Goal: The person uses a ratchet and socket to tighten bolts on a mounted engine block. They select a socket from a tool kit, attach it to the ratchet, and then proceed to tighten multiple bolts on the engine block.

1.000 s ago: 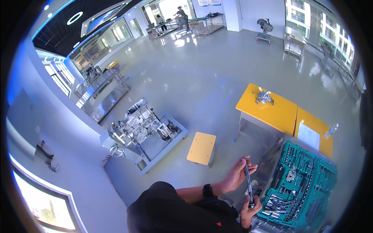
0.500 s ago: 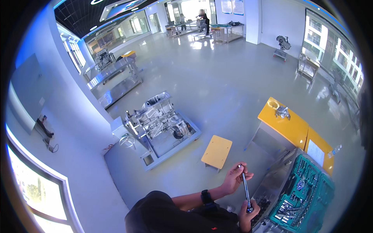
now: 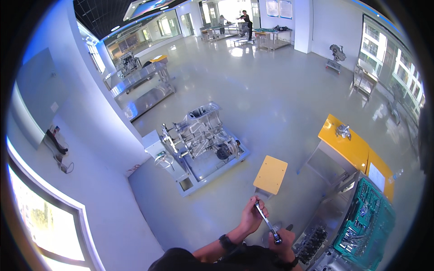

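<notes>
A chrome ratchet wrench point(image 3: 266, 221) slants between my two hands near the bottom of the view. My left hand point(image 3: 251, 217) is closed around its upper end, a dark watch on that wrist. At the lower end, my right hand point(image 3: 283, 244) is closed by the round ratchet head, its fingers partly hidden. An open green socket set case point(image 3: 379, 235) lies to the right of my right hand, with several sockets and metal tools in it.
Ahead on the left, an engine point(image 3: 203, 131) sits on a wheeled stand with a handwheel point(image 3: 163, 160). A yellow-topped stool point(image 3: 270, 174) is just beyond my hands. Yellow tables point(image 3: 348, 147) at right bear a metal part point(image 3: 343, 131). Dark engine parts point(image 3: 312, 244) lie beside the case.
Both hands, still on the ratchet wrench, have moved left, away from the socket case. The view has turned, so the engine stand and stool appear farther right.
</notes>
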The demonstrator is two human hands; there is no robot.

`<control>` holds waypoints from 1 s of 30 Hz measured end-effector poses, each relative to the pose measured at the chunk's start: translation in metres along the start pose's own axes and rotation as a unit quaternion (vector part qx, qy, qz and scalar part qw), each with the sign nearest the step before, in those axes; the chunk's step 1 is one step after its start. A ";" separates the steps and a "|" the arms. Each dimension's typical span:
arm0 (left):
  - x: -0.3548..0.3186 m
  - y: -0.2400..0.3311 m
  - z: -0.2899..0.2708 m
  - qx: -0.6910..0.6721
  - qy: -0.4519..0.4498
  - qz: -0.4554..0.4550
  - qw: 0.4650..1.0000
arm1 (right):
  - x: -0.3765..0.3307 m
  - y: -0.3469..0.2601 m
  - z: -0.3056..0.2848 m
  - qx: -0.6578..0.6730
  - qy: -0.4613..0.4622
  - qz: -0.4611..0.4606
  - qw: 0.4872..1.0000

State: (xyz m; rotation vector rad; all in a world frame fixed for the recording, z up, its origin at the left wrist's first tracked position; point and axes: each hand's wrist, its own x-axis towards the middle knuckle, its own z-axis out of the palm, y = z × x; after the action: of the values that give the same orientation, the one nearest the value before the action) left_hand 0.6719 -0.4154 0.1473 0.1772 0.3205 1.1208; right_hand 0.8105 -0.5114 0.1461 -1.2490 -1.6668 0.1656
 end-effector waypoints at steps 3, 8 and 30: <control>-0.010 0.029 -0.009 0.098 0.064 0.108 0.987 | 0.009 -0.009 0.019 0.042 -0.039 -0.031 0.998; -0.021 0.062 -0.018 0.176 0.133 0.212 0.952 | 0.044 -0.017 0.042 0.078 -0.115 -0.067 0.988; 0.100 0.154 0.039 -0.144 -0.044 0.118 0.982 | 0.194 0.073 0.140 0.269 -0.064 -0.220 0.936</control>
State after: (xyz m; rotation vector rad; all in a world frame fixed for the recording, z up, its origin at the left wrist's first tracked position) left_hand 0.5931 -0.2579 0.2135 0.0071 0.0562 1.3765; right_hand 0.7581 -0.2673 0.1541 -0.4507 -1.8063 0.4017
